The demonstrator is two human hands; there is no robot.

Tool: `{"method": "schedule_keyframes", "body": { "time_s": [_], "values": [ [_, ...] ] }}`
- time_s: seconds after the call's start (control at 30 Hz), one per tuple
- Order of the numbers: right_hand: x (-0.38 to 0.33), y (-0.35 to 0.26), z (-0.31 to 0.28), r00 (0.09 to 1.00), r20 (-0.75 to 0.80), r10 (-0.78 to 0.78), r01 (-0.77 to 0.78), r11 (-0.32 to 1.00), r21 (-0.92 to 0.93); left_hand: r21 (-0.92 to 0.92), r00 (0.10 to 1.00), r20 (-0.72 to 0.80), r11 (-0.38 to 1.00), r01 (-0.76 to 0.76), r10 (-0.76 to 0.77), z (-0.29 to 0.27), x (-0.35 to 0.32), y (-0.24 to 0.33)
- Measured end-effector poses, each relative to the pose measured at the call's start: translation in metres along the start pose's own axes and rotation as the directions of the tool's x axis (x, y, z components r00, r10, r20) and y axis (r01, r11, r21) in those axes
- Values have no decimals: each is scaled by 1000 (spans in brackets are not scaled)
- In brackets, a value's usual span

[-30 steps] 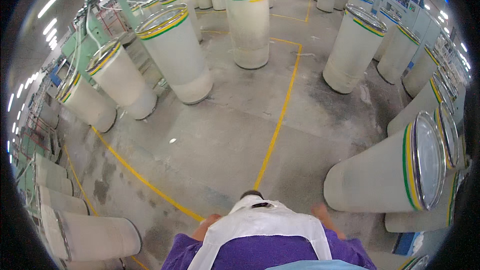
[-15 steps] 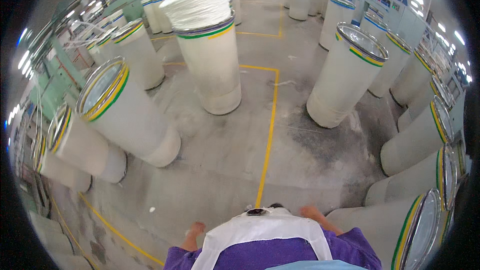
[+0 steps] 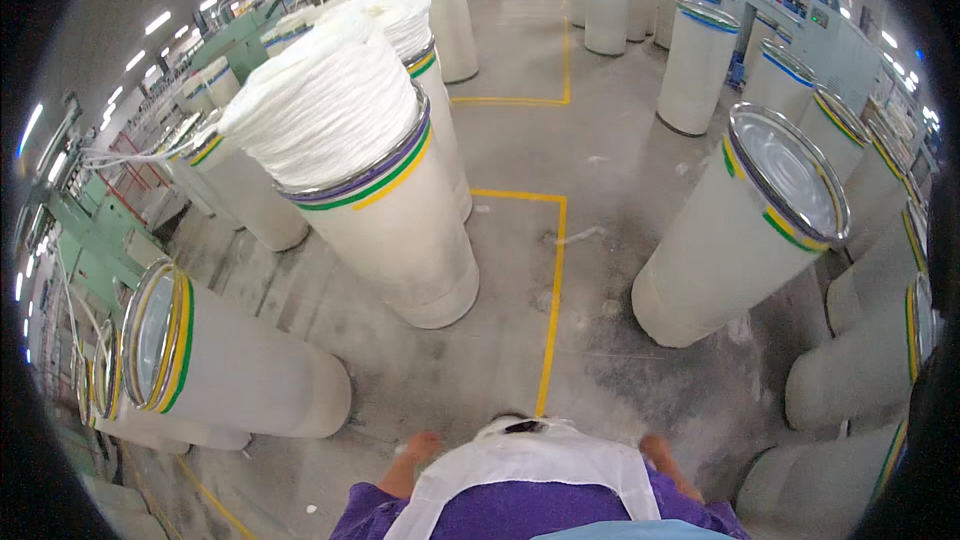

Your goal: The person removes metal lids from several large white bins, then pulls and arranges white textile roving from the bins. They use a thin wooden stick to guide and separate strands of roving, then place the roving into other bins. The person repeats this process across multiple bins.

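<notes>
My left hand [image 3: 423, 444] hangs low beside my white apron [image 3: 530, 465], apart from everything around it. On the other side of the apron is my right hand [image 3: 656, 448], also touching nothing that I can see. The fingers of both hands are too small and blurred to make out. Ahead on the left stands a tall off-white can [image 3: 400, 240] with a purple, green and yellow rim. Thick coils of white sliver [image 3: 320, 105] rise well above its top. An unfilled can [image 3: 715, 250] with a clear inside stands ahead on the right.
At the near left lies the bulk of another banded can [image 3: 250, 355], with more cans behind it. A row of cans [image 3: 850, 375] lines the right side. Yellow floor lines [image 3: 553, 310] mark the grey floor. Green machinery [image 3: 75, 210] stands at the left.
I have moved forward, so the full can and the can on the right appear larger and nearer. A second sliver-topped can shows more behind the first. Both hands still hang low.
</notes>
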State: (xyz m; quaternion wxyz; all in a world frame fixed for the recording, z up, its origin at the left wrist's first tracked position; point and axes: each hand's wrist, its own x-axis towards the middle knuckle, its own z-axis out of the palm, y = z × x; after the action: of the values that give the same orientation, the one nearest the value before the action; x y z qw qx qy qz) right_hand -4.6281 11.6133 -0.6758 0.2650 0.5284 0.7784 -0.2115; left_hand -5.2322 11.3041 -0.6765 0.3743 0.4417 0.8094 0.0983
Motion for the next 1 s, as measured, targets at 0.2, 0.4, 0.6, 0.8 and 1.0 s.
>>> {"method": "schedule_keyframes", "body": {
  "time_s": [0.2,0.4,0.6,0.8,1.0],
  "values": [
    [186,-168,-353,812,-517,-270,545,666,509,-252,997,-28,966,65,-74,-50,141,59],
    [293,-280,-565,859,-298,-415,506,772,385,-83,998,-58,997,-1,-4,-233,332,198],
    [405,-266,-654,851,-340,-399,517,746,420,-63,916,-361,976,-210,174,-456,513,375],
    [572,-243,-747,937,-221,-271,347,797,495,116,537,-807,957,-264,246,-687,663,444],
    [727,-383,-939,785,-321,-529,619,683,388,-8,303,-953,993,-118,28,-854,741,458]
  ]
}}
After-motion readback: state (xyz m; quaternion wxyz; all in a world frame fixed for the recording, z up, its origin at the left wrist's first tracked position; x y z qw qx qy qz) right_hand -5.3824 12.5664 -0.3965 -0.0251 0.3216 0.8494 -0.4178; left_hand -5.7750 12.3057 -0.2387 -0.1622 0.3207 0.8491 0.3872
